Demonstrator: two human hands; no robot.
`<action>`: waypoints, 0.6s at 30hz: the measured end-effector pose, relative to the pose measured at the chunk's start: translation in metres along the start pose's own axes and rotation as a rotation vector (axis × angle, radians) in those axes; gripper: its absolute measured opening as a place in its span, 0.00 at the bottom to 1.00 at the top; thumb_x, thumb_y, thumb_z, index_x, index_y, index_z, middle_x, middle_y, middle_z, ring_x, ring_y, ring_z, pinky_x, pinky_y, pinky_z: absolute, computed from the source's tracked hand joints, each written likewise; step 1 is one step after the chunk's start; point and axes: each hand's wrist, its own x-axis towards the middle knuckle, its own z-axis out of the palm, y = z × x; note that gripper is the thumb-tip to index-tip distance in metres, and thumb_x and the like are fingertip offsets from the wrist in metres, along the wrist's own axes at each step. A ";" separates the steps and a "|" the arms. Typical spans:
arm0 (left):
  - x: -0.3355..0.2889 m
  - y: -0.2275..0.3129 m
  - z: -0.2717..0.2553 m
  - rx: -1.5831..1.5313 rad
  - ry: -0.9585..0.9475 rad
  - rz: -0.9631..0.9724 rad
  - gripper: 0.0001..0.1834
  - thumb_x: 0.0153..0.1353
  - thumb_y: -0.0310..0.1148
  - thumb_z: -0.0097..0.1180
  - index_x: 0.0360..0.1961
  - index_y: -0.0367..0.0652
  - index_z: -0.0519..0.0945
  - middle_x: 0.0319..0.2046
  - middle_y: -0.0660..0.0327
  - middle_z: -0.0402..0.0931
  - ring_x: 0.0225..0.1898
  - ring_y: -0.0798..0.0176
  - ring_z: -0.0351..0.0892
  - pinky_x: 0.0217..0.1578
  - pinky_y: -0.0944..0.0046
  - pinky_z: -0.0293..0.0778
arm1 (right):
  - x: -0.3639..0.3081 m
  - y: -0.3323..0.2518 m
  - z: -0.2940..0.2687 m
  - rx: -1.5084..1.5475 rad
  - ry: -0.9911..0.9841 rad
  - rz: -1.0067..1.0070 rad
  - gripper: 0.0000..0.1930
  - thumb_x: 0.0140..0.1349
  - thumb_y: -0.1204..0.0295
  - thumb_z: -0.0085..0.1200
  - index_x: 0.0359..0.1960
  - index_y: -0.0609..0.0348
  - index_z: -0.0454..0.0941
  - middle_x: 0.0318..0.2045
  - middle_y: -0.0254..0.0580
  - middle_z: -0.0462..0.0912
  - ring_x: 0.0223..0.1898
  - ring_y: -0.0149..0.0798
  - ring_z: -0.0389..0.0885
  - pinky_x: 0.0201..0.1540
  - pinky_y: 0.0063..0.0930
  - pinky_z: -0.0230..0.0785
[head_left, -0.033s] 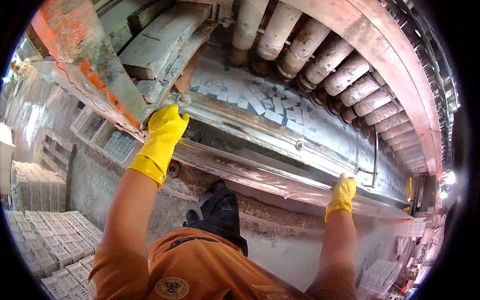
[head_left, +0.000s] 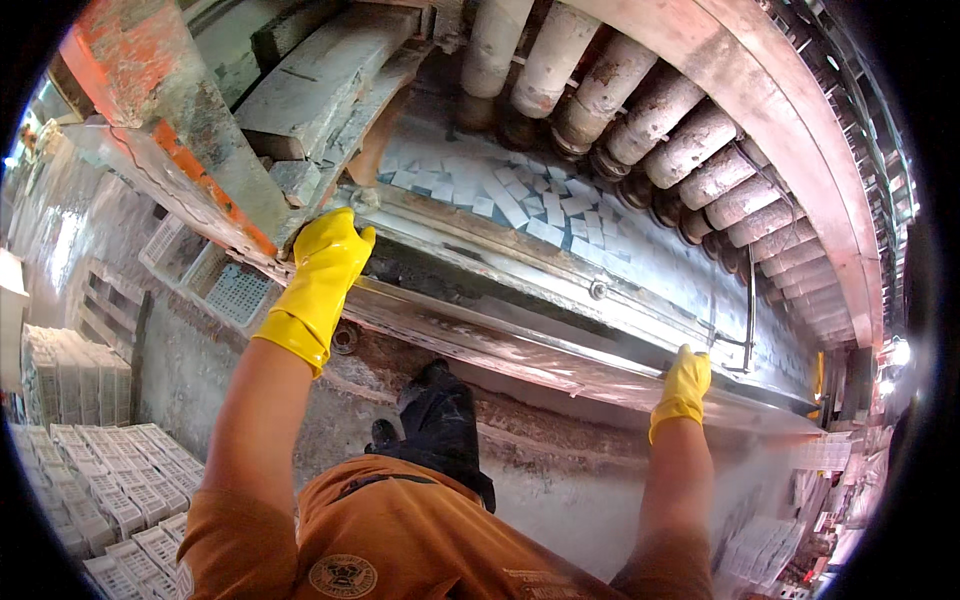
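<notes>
Yellow rubber gloves cover both my hands. My left hand (head_left: 330,250) is closed over the left end of a long metal panel (head_left: 500,335) along the machine's near side. Far to the right, my right hand (head_left: 687,378) has its fingers curled over the same panel's upper edge. The fingertips of both hands are hidden behind that edge. Beyond the panel, a wet bed carries many pale, flat rectangular stone pieces (head_left: 550,205), lying at mixed angles on the left and closer together further right.
A row of thick grey cylinders (head_left: 610,95) stands over the bed under a curved beam (head_left: 780,90). An orange-edged frame (head_left: 185,130) rises at the left. Plastic crates (head_left: 235,285) sit on the floor; stacked white crates (head_left: 125,470) fill the lower left. A thin bent pipe (head_left: 750,310) stands near my right hand.
</notes>
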 end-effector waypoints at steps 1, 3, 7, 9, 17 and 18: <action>0.000 0.004 -0.001 0.001 -0.013 0.000 0.25 0.58 0.52 0.64 0.48 0.43 0.83 0.46 0.49 0.84 0.50 0.44 0.82 0.52 0.49 0.76 | 0.016 0.023 0.009 -0.145 0.103 -0.089 0.26 0.67 0.56 0.50 0.50 0.73 0.77 0.43 0.63 0.84 0.43 0.58 0.85 0.45 0.46 0.77; 0.000 -0.001 0.006 -0.017 0.043 0.000 0.24 0.56 0.52 0.64 0.45 0.44 0.83 0.45 0.50 0.84 0.49 0.45 0.83 0.51 0.48 0.76 | 0.011 0.017 0.005 -0.092 0.060 -0.069 0.26 0.67 0.56 0.50 0.50 0.73 0.77 0.44 0.63 0.84 0.42 0.58 0.85 0.44 0.45 0.78; 0.001 -0.002 0.006 -0.018 0.025 0.000 0.24 0.57 0.53 0.63 0.44 0.45 0.83 0.45 0.51 0.84 0.49 0.45 0.83 0.50 0.47 0.76 | -0.002 0.002 -0.001 -0.008 0.022 -0.028 0.26 0.67 0.56 0.50 0.49 0.73 0.77 0.44 0.64 0.84 0.43 0.59 0.84 0.46 0.45 0.76; 0.003 -0.001 0.007 -0.016 0.001 -0.002 0.24 0.57 0.53 0.63 0.45 0.45 0.83 0.46 0.51 0.84 0.49 0.46 0.83 0.51 0.47 0.76 | -0.002 0.005 -0.003 -0.054 0.056 -0.052 0.26 0.67 0.56 0.50 0.49 0.73 0.77 0.45 0.65 0.84 0.44 0.61 0.84 0.48 0.46 0.75; 0.010 0.002 0.007 0.008 -0.026 -0.041 0.25 0.58 0.54 0.62 0.47 0.45 0.83 0.47 0.51 0.84 0.51 0.46 0.82 0.52 0.48 0.76 | 0.010 0.001 0.000 -0.136 0.052 -0.056 0.26 0.67 0.55 0.50 0.49 0.71 0.78 0.46 0.66 0.83 0.46 0.62 0.83 0.51 0.46 0.74; 0.012 0.002 0.006 0.007 -0.029 -0.041 0.25 0.58 0.54 0.62 0.47 0.45 0.83 0.47 0.51 0.84 0.51 0.46 0.82 0.52 0.48 0.76 | 0.013 -0.001 0.001 -0.118 0.043 -0.053 0.26 0.67 0.55 0.50 0.49 0.72 0.78 0.46 0.66 0.83 0.46 0.62 0.83 0.50 0.46 0.74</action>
